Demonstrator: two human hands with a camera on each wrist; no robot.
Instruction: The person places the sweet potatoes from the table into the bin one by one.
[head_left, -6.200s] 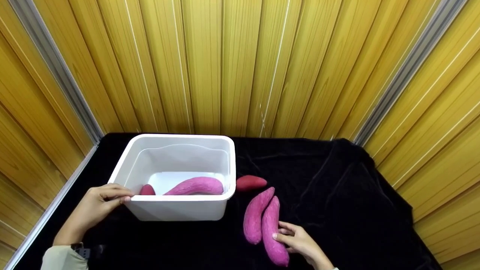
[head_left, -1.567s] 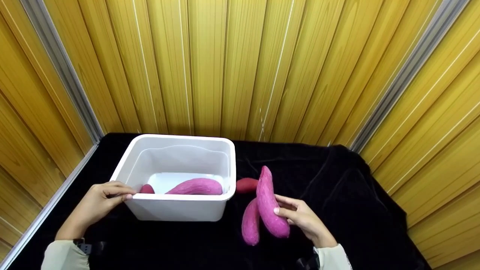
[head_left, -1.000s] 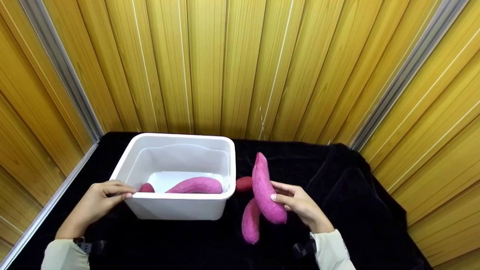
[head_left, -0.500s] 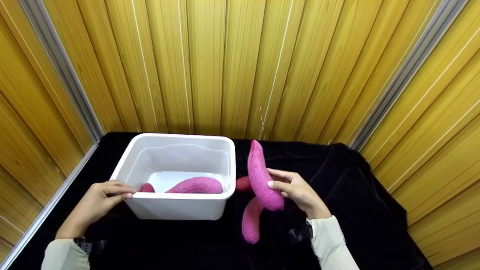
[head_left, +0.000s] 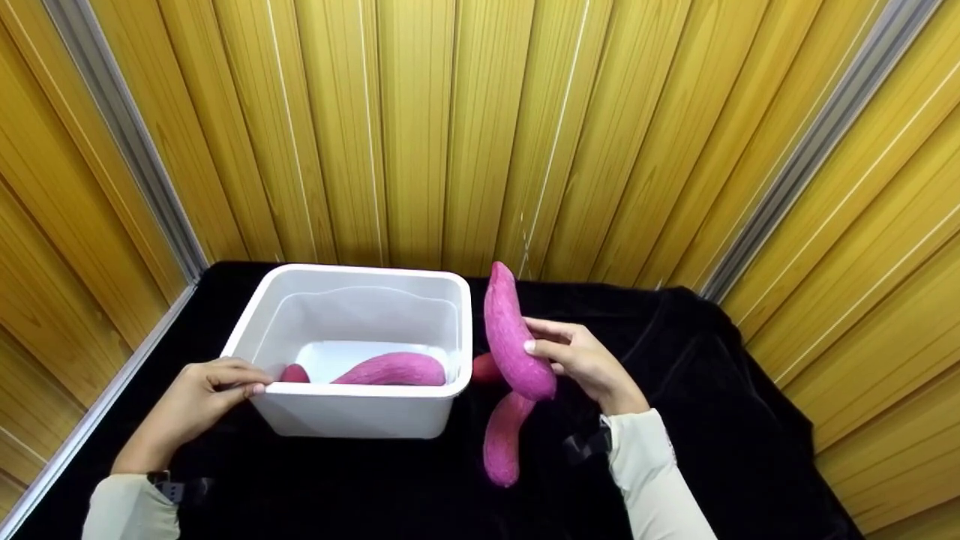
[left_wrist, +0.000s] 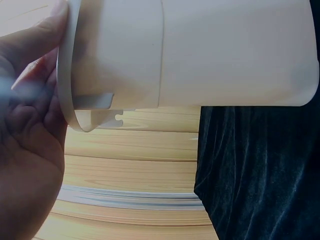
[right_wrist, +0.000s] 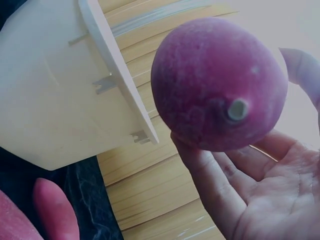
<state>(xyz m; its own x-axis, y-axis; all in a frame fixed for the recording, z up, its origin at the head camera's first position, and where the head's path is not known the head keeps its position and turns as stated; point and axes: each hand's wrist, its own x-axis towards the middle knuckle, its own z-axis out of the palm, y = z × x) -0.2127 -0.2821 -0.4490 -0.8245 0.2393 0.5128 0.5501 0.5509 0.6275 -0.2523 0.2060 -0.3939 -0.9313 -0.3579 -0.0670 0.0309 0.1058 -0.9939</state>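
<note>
Head view, right hand [head_left: 581, 361] raised gripping sweet potato [head_left: 510, 334] upright

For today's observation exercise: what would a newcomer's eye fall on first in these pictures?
The bright pink sweet potato held up in the right hand, just right of the white tub. Then the left hand holding the tub's near-left rim, with another pink sweet potato inside.

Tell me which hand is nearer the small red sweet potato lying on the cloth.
Right. The right hand holds a pink sweet potato just above the red sweet potato; the left hand grips the white bin on its far side.
</note>
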